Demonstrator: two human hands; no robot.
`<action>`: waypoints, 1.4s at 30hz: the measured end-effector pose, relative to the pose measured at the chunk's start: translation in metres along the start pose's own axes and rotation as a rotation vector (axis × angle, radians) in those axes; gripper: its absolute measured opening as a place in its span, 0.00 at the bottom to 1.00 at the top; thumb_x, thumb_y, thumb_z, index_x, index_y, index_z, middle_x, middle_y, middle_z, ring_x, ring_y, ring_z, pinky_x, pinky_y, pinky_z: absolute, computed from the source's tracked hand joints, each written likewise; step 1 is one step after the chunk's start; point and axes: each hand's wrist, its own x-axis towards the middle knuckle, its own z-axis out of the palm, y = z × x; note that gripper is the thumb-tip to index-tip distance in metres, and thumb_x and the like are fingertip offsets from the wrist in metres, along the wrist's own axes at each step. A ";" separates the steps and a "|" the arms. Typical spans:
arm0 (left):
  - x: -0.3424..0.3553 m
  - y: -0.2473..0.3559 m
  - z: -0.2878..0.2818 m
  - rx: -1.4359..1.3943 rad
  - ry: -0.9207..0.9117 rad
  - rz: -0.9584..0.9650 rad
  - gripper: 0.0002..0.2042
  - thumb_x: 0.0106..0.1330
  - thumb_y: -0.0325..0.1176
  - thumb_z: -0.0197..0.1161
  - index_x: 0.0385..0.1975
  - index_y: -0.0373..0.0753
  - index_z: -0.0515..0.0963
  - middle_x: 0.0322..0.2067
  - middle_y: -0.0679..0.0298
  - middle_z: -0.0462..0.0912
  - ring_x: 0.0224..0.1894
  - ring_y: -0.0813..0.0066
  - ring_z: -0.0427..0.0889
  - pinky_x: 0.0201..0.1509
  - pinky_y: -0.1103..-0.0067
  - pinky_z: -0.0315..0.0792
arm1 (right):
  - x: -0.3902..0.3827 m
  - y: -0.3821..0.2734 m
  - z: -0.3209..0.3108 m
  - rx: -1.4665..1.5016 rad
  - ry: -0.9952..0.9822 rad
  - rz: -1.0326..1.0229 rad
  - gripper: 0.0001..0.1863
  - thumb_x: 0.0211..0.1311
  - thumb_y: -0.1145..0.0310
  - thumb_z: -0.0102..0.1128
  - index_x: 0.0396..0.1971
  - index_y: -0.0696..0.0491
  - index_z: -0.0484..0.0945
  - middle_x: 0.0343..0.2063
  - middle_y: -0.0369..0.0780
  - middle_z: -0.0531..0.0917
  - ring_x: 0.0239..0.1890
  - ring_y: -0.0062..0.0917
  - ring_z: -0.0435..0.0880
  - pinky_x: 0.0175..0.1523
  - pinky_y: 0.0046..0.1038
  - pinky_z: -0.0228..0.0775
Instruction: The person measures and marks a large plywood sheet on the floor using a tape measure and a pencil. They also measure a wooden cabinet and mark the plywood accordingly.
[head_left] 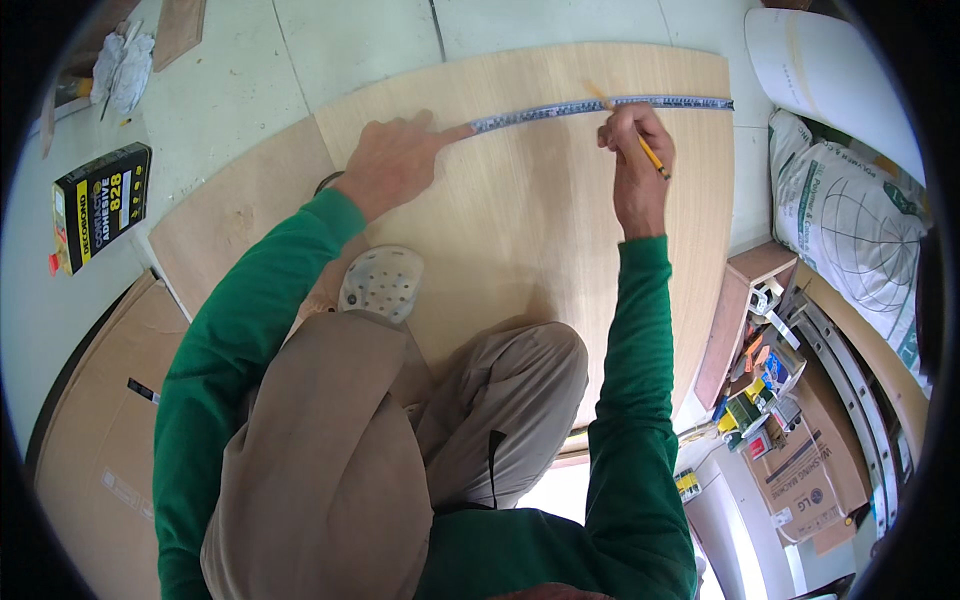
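A pale wood-grained board [500, 220] lies in front of me, with a measuring tape [560, 109] stretched across its far part to the right edge. My left hand [395, 160] is at the tape's left end, its index finger stretched out and pressing on the blade. The palm hides whatever lies beneath it. In my right hand [638, 140] a yellow pencil [654, 157] is pinched. Its blurred front end crosses the tape near the middle of the blade. Close to my left forearm, a white clog with holes [381, 284] stands on the board's edge.
On the left are a black and yellow rectangular can [100, 208] and a flattened cardboard sheet [100, 400]. A browner board [240, 200] adjoins the pale one. To the right lie a white sack [850, 220], a wooden box [735, 310] with tools, a metal ladder [850, 390] and a printed carton [810, 470].
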 end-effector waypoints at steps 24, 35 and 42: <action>0.001 0.003 -0.008 0.003 -0.056 -0.011 0.34 0.71 0.27 0.57 0.76 0.68 0.70 0.33 0.62 0.76 0.29 0.66 0.83 0.26 0.65 0.75 | 0.047 0.029 0.055 -0.557 -0.378 0.078 0.09 0.66 0.67 0.74 0.42 0.53 0.92 0.36 0.35 0.92 0.38 0.22 0.88 0.49 0.25 0.82; 0.002 0.003 -0.007 -0.030 -0.097 -0.043 0.33 0.71 0.28 0.58 0.75 0.69 0.71 0.36 0.62 0.78 0.32 0.64 0.83 0.31 0.65 0.75 | 0.049 0.041 0.055 -0.593 -0.423 0.015 0.13 0.69 0.60 0.75 0.47 0.50 0.93 0.39 0.37 0.92 0.37 0.27 0.86 0.51 0.26 0.83; 0.004 0.008 -0.016 -0.058 -0.183 -0.109 0.33 0.70 0.29 0.59 0.74 0.69 0.73 0.41 0.62 0.81 0.35 0.61 0.83 0.38 0.63 0.73 | 0.050 0.045 0.055 -0.648 -0.426 0.007 0.13 0.69 0.59 0.75 0.47 0.50 0.93 0.41 0.37 0.93 0.39 0.28 0.88 0.53 0.27 0.84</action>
